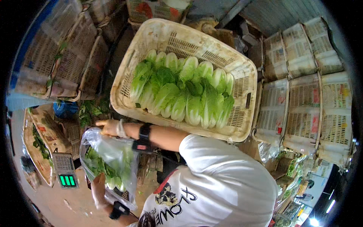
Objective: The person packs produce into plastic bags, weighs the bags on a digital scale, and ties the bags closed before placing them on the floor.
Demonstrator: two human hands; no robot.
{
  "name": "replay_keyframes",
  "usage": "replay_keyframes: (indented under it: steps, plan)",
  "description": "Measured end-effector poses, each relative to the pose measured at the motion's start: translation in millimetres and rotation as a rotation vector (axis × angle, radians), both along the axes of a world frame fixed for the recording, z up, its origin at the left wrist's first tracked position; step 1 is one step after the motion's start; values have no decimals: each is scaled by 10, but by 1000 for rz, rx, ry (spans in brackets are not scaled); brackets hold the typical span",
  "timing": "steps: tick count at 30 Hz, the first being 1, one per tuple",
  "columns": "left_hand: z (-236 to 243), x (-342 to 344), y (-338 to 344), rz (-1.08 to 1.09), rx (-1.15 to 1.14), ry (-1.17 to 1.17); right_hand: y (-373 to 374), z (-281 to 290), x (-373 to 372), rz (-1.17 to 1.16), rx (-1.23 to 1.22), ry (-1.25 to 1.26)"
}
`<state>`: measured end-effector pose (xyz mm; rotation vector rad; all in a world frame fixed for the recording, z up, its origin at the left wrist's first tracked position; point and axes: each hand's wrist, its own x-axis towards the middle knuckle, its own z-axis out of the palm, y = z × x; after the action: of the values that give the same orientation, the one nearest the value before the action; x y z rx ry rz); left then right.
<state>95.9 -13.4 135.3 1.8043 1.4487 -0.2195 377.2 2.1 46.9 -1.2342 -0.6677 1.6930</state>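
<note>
A clear plastic bag with leafy green vegetables inside is spread at the lower left, the pale stem ends toward me. My right hand, with a whitish cuff at its wrist, closes on the bag's far rim. At the near side my left hand is closed on the bag's edge, its fingertips partly hidden against the plastic and leaves. Beyond my right arm stands a large cream plastic crate holding rows of pale-stemmed, green-leaved cabbages.
A scale display with lit green digits stands left of the bag. Farther left is a worn crate with leaves in it. Stacked crates line the left and the right. Loose leaves lie beside the blue object.
</note>
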Motion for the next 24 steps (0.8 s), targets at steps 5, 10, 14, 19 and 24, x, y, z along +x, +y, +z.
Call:
replay_keyframes:
  steps: [5, 10, 14, 19, 24]
  plan:
    - [994, 1275, -313, -33, 18, -790, -1251, -40, 1383, 84, 259, -4]
    - [635, 3543, -491, -380, -458, -598, -4204, -1499, 2997, -538, -107, -362]
    - [-1116, 4440, -944, -466, -1257, -372, -5331, -1935, 2998, 640, -719, -1392]
    - [-2069, 4823, -1470, -791, -959, 189, -4710, -1578, 2492, 413, -799, -1094]
    - [-2415, 4725, -1763, -620, -920, 140, -4852, -1884, 2498, 331, -900, -948]
